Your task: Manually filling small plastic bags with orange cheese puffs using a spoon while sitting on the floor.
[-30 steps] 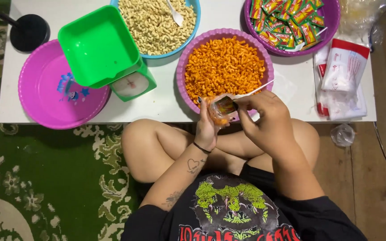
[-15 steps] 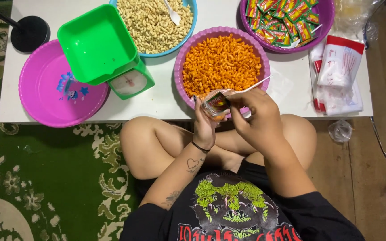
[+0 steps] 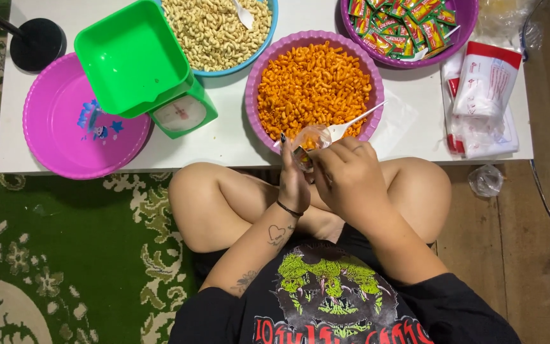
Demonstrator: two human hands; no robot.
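My left hand (image 3: 293,178) grips a small clear plastic bag (image 3: 309,141) that holds orange macaroni snacks and a small sachet. My right hand (image 3: 345,171) presses against the same bag from the right and holds a white plastic spoon (image 3: 354,121), whose handle points up and right over the rim of the purple bowl (image 3: 250,95). That bowl is full of orange macaroni snacks (image 3: 313,86) and sits just beyond both hands. The bag's lower part is hidden behind my fingers.
On the white table (image 3: 230,137) stand a blue bowl of pale macaroni (image 3: 214,28), a green kitchen scale with a green tray (image 3: 138,64), a pink basin (image 3: 74,124), a purple bowl of sachets (image 3: 408,28), and white and red packets (image 3: 485,95). My crossed legs are below.
Both hands and the bag have drawn closer together and slightly down. My right hand now covers more of the bag, and the spoon handle tilts more steeply over the bowl.
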